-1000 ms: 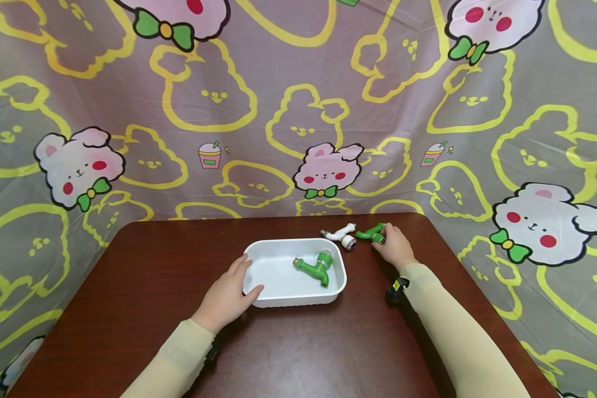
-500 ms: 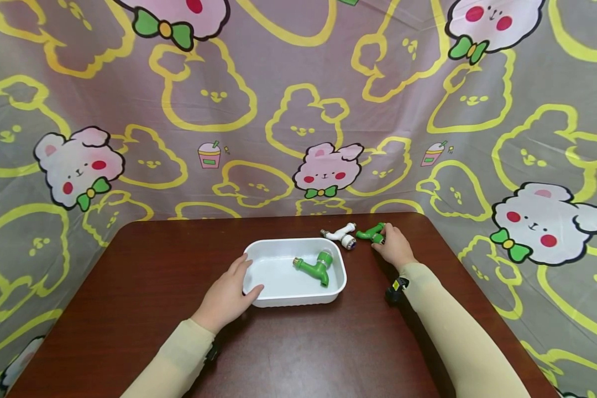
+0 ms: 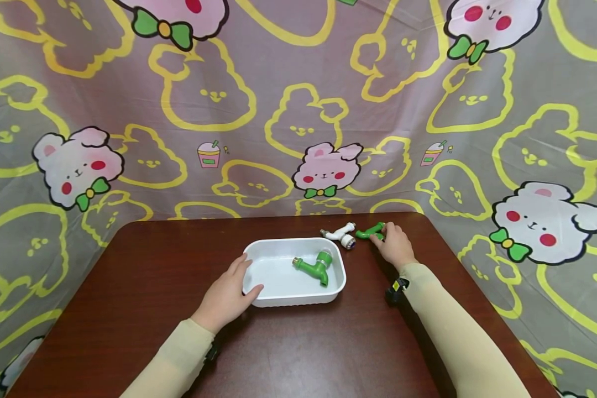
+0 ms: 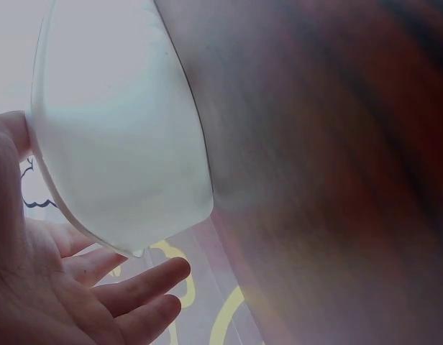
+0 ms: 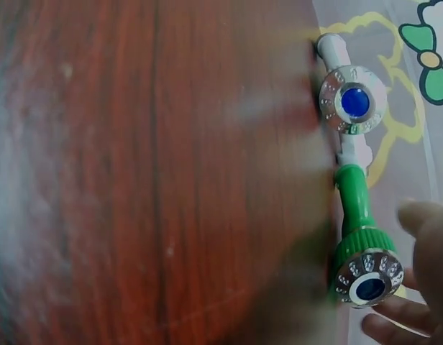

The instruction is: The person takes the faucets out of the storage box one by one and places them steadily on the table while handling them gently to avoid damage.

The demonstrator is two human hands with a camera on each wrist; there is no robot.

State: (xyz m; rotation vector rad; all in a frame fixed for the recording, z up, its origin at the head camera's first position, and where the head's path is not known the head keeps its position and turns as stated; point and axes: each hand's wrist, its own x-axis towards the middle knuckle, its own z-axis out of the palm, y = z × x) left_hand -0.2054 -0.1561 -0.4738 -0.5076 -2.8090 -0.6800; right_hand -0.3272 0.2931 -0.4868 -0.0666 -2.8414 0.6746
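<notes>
My left hand [image 3: 225, 298] rests at the left end of a white plastic tray [image 3: 271, 271], thumb over the near rim. In the left wrist view its other fingers [image 4: 146, 286] spread loosely beside the tray's wall. A green tap [image 3: 314, 271] with a ribbed knob lies inside the tray. Toward the back right, my right hand [image 3: 397, 247] is at a second green tap [image 3: 368, 232] on the table. The right wrist view has the thumb [image 5: 417, 217] apart from this tap, with fingertips close behind its silver-faced knob [image 5: 369, 277]. A white tap [image 3: 339, 233] lies beside it.
The dark red-brown wooden table [image 3: 298, 348] has rounded far corners. Behind it and along both sides hangs a grey cloth [image 3: 258, 72] with yellow outlines and rabbit faces. Dark bands with small devices sit at both wrists.
My right thumb has shifted left and now overlaps the knob of the green tap on the table. The left hand, the tray and the taps stay where they were.
</notes>
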